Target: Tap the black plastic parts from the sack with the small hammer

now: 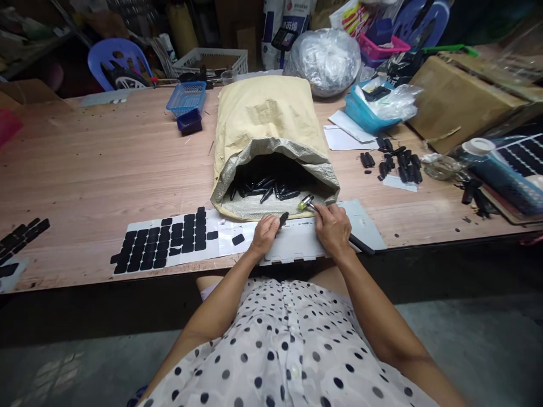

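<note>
Right now, both hands are busy near the front edge of the wood-grain tabletop [139, 158]. The left hand [265, 233] has its grip closed around a small, slender black piece [284, 218], whose dark end pokes out toward the sack. The right hand [333, 227] grasps a small mallet [305, 202] close behind its head, which shows a yellowish face and a shiny metal middle; the black handle [362, 244] runs out past the palm toward the tabletop's edge. That head appears over the lower lip of a cream woven sack [267, 113], though whether it touches the fabric cannot be told. Lying on the tabletop with its mouth toward the person, the sack holds a loose heap of glossy black pieces [265, 186]. Beneath the hands, a pale flat panel [297, 240] with a notched near edge lies along the front. To its left, a white sheet bears rows of black rounded pads [159, 240], and one loose black pad [238, 239] sits between those rows and the left hand. Beyond the sack's left side, a blue mesh basket [186, 97] stands beside a dark blue bin [189, 121]. Off to the right, a turquoise basket [369, 110] holds clear plastic, with clustered black parts [409, 167] in front and a cardboard box [462, 102] beside it.
</note>
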